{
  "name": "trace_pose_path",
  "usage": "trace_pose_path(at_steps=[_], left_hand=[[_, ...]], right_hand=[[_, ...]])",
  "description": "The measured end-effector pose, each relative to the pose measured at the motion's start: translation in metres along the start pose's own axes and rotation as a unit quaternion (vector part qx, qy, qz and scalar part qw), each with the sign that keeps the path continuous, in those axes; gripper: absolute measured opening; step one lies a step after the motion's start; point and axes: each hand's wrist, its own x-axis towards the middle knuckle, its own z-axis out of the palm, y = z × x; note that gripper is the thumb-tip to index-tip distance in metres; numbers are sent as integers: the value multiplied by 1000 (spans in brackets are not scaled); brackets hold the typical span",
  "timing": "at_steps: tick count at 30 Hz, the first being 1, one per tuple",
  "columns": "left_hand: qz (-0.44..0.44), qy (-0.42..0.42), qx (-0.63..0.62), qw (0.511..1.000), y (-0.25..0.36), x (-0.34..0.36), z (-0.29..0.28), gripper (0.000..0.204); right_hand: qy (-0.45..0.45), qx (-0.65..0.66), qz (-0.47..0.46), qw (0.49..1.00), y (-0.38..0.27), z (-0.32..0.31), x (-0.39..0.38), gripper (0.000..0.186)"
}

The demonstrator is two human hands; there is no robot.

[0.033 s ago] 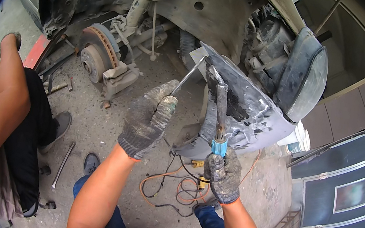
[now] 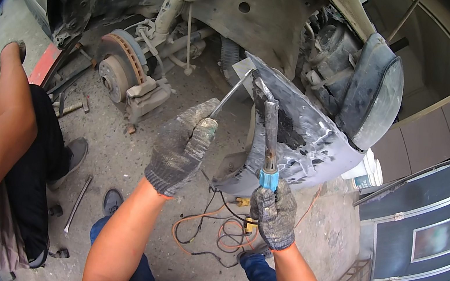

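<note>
My gloved left hand (image 2: pixel 181 148) is closed around a slim metal rod, like a screwdriver shaft (image 2: pixel 234 92); its handle end is hidden in the glove. The rod's tip touches a small pale plate (image 2: pixel 243 67) at the upper corner of a scuffed grey bumper (image 2: pixel 318 149). In my gloved right hand (image 2: pixel 275 214) is a soldering iron (image 2: pixel 271 133) with a blue collar and a metal barrel. Its bent tip rests at or just over the dark, rough patch near that same corner; exact contact cannot be told.
A brake disc (image 2: pixel 114 75) and strut (image 2: pixel 171 5) stand exposed at upper left. Another person (image 2: pixel 16 119) sits at the left. Cables (image 2: pixel 227 235) coil on the floor below the bumper, and a long wrench (image 2: pixel 78 204) lies there. A white bucket (image 2: pixel 370 170) stands behind the bumper.
The soldering iron and my right hand have shifted very slightly left. My left hand and the rod stay almost in place.
</note>
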Motion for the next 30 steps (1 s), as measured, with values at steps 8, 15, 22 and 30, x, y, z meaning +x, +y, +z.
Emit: trace_pose_path(at_steps=[8,15,22,30], left_hand=[[5,0,16,1000,-1,-2,-2,40],[-19,8,19,1000,6,0,-1,33],[-6,-1,4,1000,-1,-1,-1,39],[-3,1,-17,1000,-1,-1,-1,40]], right_hand=[[12,-39,10,999,-9,9,0,25],[21,77,57,995,-10,23,-13,27],[18,128,78,989,-7,22,-11,30],[19,84,38,996,-8,29,-7,27]])
